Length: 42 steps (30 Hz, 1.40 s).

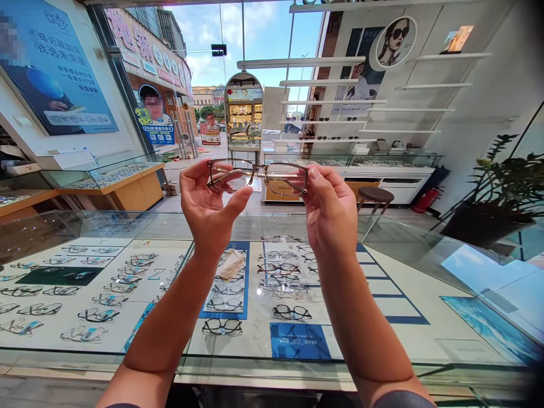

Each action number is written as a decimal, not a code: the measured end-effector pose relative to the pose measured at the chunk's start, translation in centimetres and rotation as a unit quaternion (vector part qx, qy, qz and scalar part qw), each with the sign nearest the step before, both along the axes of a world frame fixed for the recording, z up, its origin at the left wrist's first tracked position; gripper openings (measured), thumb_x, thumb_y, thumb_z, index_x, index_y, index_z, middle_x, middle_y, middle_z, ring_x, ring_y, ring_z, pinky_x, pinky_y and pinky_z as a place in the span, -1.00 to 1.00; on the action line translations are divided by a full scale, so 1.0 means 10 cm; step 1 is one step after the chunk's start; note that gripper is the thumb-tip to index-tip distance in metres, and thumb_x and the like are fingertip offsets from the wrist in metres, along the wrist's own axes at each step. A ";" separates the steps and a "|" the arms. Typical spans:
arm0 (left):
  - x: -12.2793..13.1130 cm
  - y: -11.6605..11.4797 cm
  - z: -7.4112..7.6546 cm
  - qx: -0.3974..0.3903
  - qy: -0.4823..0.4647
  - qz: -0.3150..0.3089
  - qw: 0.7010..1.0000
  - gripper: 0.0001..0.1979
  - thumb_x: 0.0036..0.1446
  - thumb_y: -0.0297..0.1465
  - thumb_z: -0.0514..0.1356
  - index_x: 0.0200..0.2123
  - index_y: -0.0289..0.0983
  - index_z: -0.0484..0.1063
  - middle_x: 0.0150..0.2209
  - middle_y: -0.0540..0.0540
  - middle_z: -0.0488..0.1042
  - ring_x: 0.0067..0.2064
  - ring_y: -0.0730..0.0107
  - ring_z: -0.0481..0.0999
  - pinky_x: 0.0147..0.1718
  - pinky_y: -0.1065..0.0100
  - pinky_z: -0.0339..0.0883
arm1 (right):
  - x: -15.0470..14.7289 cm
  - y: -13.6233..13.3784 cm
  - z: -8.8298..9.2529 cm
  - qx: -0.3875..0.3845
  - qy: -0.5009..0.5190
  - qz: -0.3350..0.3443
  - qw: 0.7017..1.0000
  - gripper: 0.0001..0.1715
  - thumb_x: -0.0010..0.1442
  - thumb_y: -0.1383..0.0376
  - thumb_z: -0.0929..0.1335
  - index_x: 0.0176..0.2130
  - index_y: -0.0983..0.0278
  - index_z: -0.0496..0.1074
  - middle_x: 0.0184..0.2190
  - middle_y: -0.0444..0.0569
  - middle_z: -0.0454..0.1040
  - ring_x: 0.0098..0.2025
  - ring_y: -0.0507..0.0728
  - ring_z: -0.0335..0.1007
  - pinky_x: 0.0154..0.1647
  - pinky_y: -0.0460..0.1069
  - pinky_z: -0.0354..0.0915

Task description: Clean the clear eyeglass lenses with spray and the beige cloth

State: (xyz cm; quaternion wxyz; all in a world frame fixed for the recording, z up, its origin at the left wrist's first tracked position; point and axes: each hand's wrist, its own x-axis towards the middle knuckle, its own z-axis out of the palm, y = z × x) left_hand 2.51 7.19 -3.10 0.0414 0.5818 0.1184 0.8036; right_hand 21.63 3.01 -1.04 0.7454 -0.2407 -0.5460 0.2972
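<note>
A pair of eyeglasses (260, 168) with a dark upper rim and clear lenses is held up above the glass counter, front roughly level. My left hand (212, 207) grips its left end, with the thumb held apart below the lens. At the other end, my right hand (331, 207) pinches the frame near the hinge between thumb and fingers. The temples show through the lenses and look folded in behind them. Below, a crumpled beige cloth (231, 265) rests on the counter over a blue display panel, near my left wrist.
The glass display counter (250, 340) spans the front, with rows of eyeglasses (278, 268) inside. Beyond stand a round stool (375, 194), an arched mirror (243, 113) and wall shelves (327, 102). A potted plant (488, 209) and a red fire extinguisher (426, 200) are at right.
</note>
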 end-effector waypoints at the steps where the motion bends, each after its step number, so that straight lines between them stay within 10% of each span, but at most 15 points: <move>1: 0.01 -0.01 -0.01 0.001 -0.001 0.006 1.000 -0.18 0.07 0.02 0.65 0.24 -0.07 0.37 0.09 -0.10 0.59 0.11 0.19 0.73 0.07 0.20 0.62 | 0.01 0.02 -0.01 -0.004 -0.004 0.003 1.000 -0.69 0.35 -0.05 0.51 -0.11 0.10 0.64 -0.09 -0.03 0.76 -0.04 0.19 0.71 0.02 0.13 0.57; 25: -0.01 0.10 -0.01 -0.079 -0.004 -0.141 0.987 -0.26 0.08 0.01 0.65 0.18 -0.10 0.44 0.10 -0.16 0.63 0.22 0.09 0.70 0.30 0.09 0.58 | 0.01 0.02 -0.01 0.029 -0.032 -0.045 0.998 -0.64 0.42 -0.08 0.46 -0.06 0.12 0.61 -0.06 0.01 0.72 0.00 0.20 0.67 0.04 0.15 0.56; 42: -0.04 -0.01 0.02 0.041 0.121 -0.022 0.992 -0.20 0.03 -0.11 0.65 0.27 -0.06 0.43 0.11 -0.13 0.61 0.11 0.12 0.69 -0.10 0.19 0.59 | 0.16 -0.12 0.10 0.069 -0.189 -0.033 0.979 -0.83 0.35 0.06 0.54 -0.18 0.09 0.70 0.00 -0.05 0.73 0.17 0.25 0.61 0.30 0.23 0.47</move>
